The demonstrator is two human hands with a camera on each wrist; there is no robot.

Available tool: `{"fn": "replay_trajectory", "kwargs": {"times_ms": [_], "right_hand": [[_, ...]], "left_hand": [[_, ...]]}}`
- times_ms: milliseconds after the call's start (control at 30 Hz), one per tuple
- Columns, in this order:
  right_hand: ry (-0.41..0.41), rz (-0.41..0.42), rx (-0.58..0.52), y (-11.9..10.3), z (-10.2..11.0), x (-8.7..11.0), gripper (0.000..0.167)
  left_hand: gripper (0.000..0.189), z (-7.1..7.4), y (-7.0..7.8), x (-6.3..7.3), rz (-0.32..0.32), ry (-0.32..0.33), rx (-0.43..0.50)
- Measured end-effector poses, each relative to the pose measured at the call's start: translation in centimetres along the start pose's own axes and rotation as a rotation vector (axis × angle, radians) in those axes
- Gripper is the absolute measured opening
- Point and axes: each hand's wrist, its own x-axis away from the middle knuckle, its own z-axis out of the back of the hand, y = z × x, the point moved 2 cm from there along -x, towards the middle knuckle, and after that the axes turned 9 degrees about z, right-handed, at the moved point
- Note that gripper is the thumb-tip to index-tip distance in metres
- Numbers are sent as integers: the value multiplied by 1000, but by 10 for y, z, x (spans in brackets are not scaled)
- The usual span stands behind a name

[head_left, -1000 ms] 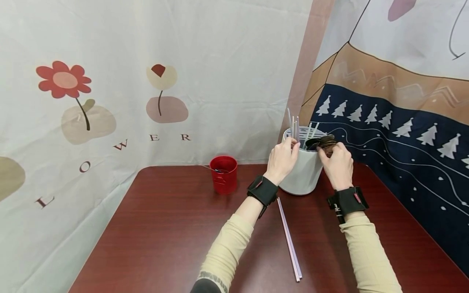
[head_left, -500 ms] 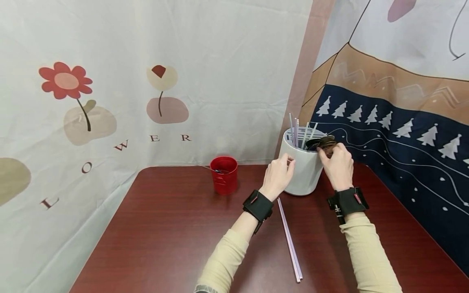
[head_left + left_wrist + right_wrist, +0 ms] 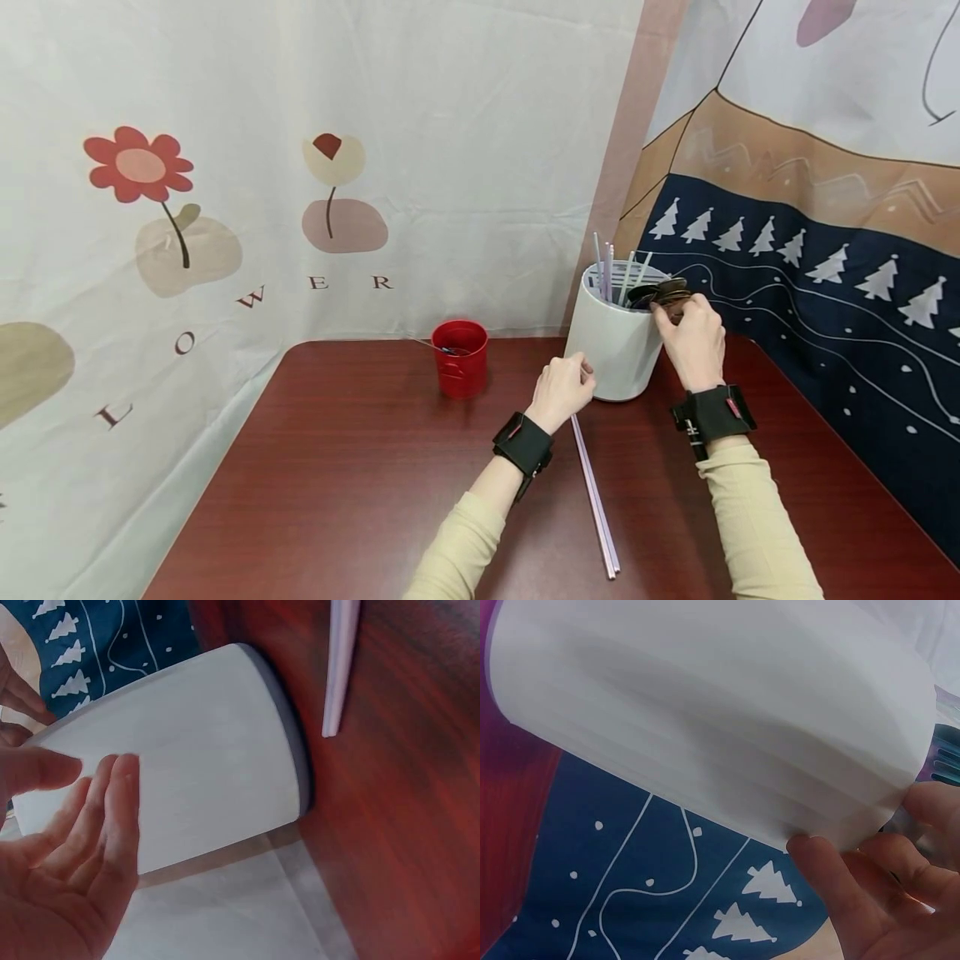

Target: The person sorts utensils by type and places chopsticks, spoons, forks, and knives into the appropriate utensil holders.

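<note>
A tall white utensil holder (image 3: 615,354) stands upright at the back right of the table. Pale thin sticks (image 3: 607,271) and dark, rounded utensil heads (image 3: 660,292) rise above its rim, and a fork (image 3: 946,759) shows in the right wrist view. My right hand (image 3: 693,340) grips the holder's right rim, thumb against the outer wall. My left hand (image 3: 558,390) hovers just in front of the holder with its fingers loosely bent and nothing between them (image 3: 75,847). Below it, a pair of lilac chopsticks (image 3: 596,500) lies lengthwise on the table.
Left of the holder, a small red bucket (image 3: 460,367) contains small things and a thin stick leaning out leftward. The dark red table (image 3: 360,483) ends against a pale printed curtain (image 3: 480,167). A navy cloth with white trees (image 3: 825,333) hangs along the right side.
My left hand has come away from the sticks at the holder's rim and moved down and toward me, to near the chopsticks' far end. My right hand has stayed at the rim.
</note>
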Motion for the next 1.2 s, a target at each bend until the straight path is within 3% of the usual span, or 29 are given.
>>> {"fn": "replay_trajectory", "kwargs": {"times_ms": [233, 433, 533, 700, 900, 1200], "right_hand": [[4, 0, 3, 1, -1, 0, 41], [3, 1, 3, 2, -1, -1, 41], [5, 1, -1, 2, -1, 0, 41], [9, 7, -4, 1, -1, 0, 41], [7, 7, 1, 2, -1, 0, 41], [-1, 4, 2, 1, -1, 0, 41]], "left_hand": [[2, -9, -12, 12, 86, -179, -71], [33, -22, -20, 22, 167, -349, -206], [33, -30, -20, 28, 257, -406, -257], [24, -38, -17, 34, 360, -479, -371], [27, -44, -14, 37, 376, -514, -464], [14, -43, -15, 37, 413, -560, -332]]}}
